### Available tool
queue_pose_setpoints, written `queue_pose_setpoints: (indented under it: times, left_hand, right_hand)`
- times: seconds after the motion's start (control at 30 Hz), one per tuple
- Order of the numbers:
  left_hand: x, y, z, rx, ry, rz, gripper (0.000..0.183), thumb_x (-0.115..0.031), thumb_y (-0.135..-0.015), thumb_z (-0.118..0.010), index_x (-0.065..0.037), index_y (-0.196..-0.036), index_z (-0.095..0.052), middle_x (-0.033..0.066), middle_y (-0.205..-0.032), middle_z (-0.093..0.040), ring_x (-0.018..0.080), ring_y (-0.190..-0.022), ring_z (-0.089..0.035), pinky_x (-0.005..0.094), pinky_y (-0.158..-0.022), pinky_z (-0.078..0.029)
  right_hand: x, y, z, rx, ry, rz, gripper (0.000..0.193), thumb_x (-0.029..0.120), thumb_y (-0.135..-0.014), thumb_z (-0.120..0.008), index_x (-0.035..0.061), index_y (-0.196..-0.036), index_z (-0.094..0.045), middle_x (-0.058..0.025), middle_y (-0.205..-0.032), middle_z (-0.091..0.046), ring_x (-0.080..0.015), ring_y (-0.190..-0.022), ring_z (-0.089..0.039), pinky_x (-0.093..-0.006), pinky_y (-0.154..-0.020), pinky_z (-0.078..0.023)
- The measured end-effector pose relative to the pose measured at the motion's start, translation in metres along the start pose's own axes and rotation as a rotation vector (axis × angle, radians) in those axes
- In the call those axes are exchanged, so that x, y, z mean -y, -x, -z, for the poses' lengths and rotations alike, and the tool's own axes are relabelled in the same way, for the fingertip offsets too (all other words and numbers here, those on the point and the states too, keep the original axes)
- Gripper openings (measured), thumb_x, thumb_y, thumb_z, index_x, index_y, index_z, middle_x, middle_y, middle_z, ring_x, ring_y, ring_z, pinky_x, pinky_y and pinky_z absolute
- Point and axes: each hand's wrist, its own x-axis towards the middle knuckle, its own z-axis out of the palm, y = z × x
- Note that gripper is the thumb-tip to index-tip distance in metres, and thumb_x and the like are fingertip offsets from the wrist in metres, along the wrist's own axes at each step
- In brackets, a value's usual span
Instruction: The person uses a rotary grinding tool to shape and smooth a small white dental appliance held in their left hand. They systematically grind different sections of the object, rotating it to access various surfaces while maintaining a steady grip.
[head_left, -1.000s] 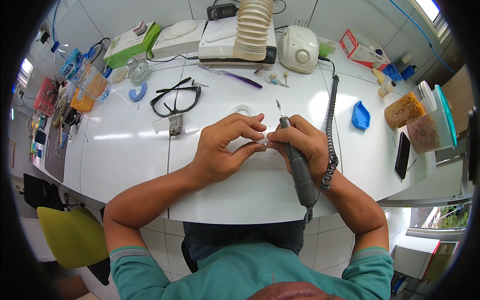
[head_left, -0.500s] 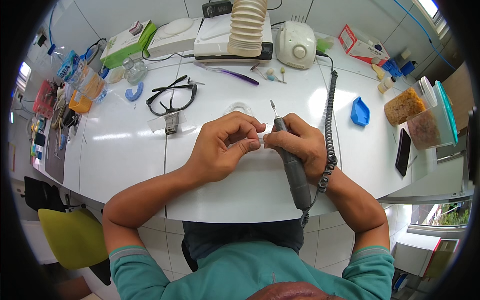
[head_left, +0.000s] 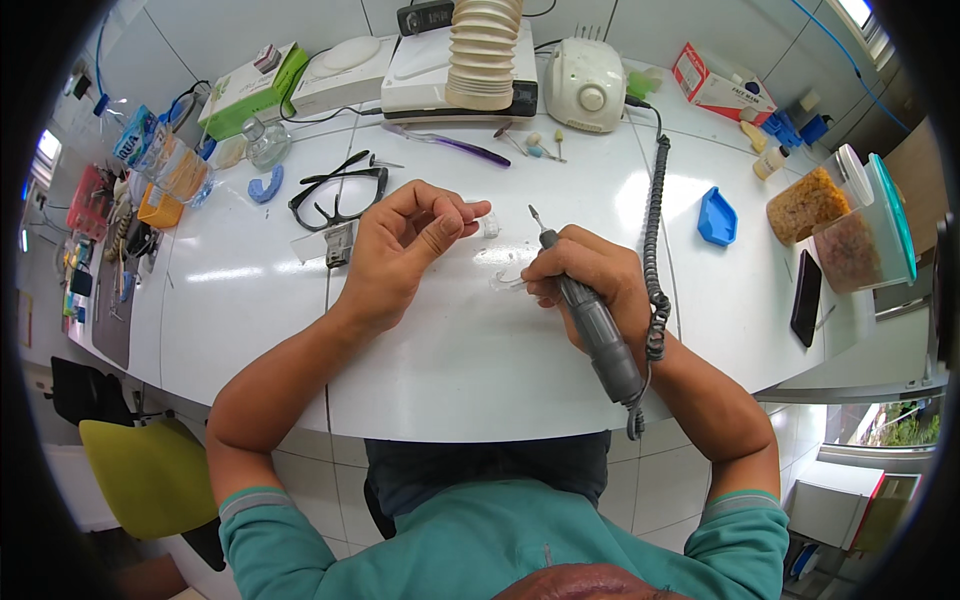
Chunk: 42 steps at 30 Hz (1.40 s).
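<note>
My right hand [head_left: 597, 275] grips a dark grey rotary handpiece [head_left: 600, 335], its small metal bur [head_left: 535, 215] pointing up and away from me. A thin clear plastic piece [head_left: 506, 282] also sticks out to the left from that hand's fingertips, above the white table. My left hand [head_left: 408, 240] is raised to the left, its fingers loosely curled and apart, with nothing visible in them. Just beside its fingertips a clear, curved plastic piece [head_left: 489, 226] lies on the table, partly hidden by the hand. A coiled cord [head_left: 654, 230] hangs beside my right wrist.
Black-framed glasses [head_left: 340, 195] and a small metal block [head_left: 339, 243] lie left of my left hand. Behind are a purple-handled tool [head_left: 450, 145], loose burs [head_left: 535, 146] and a white control unit [head_left: 590, 88]. To the right sit a blue tray [head_left: 717, 217], a phone [head_left: 806, 300] and food tubs [head_left: 855, 215].
My hands have parted. The left has let go of the clear piece and moved up and left. My right hand keeps the handpiece and the clear piece, which now shows.
</note>
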Motion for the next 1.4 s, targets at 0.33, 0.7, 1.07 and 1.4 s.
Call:
queue_pose_setpoints:
  times: [0.33, 0.7, 1.07, 1.4]
  left_hand:
    - [0.0, 0.003, -0.007, -0.015, -0.631, -0.328, 0.019, -0.016, -0.105, -0.077, -0.004, -0.118, -0.07, 0.0102, -0.114, -0.072, 0.0208, -0.109, -0.067, 0.0332, -0.092, -0.053]
    - [0.017, 0.01, -0.015, -0.023, -0.477, -0.258, 0.02, -0.008, -0.094, -0.088, -0.001, -0.11, -0.079, 0.0092, -0.094, -0.08, 0.0159, -0.081, -0.071, 0.0297, -0.078, -0.056]
    - [0.003, 0.011, -0.016, 0.025, -0.54, 0.033, 0.013, -0.004, -0.097, -0.084, 0.002, -0.108, -0.078, 0.0077, -0.094, -0.08, 0.0091, -0.084, -0.073, 0.025, -0.073, -0.057]
    - [0.01, 0.008, -0.017, 0.031, -0.496, -0.028, 0.014, -0.001, -0.095, -0.084, 0.004, -0.107, -0.078, 0.0126, -0.1, -0.08, 0.0176, -0.087, -0.08, 0.0301, -0.077, -0.066]
  right_hand:
    - [-0.001, -0.005, 0.0, -0.1, -0.447, -0.352, 0.01, 0.007, -0.107, -0.075, -0.0017, -0.111, -0.071, -0.0076, -0.087, -0.072, -0.0123, -0.075, -0.072, -0.0283, -0.067, -0.064]
    - [-0.004, -0.007, -0.003, -0.142, -0.493, -0.323, 0.025, 0.014, -0.111, -0.072, -0.0033, -0.13, -0.07, -0.0097, -0.095, -0.074, -0.0147, -0.089, -0.074, -0.0304, -0.081, -0.063]
    - [0.007, -0.001, 0.006, -0.217, -0.251, -0.296, 0.028, 0.007, -0.105, -0.072, -0.0058, -0.13, -0.073, -0.0157, -0.104, -0.082, -0.0156, -0.096, -0.078, -0.0283, -0.087, -0.06]
    - [0.003, 0.003, -0.003, -0.28, -0.169, -0.201, 0.02, 0.009, -0.093, -0.081, -0.003, -0.096, -0.065, -0.0112, -0.078, -0.075, -0.0125, -0.071, -0.074, -0.0266, -0.062, -0.056]
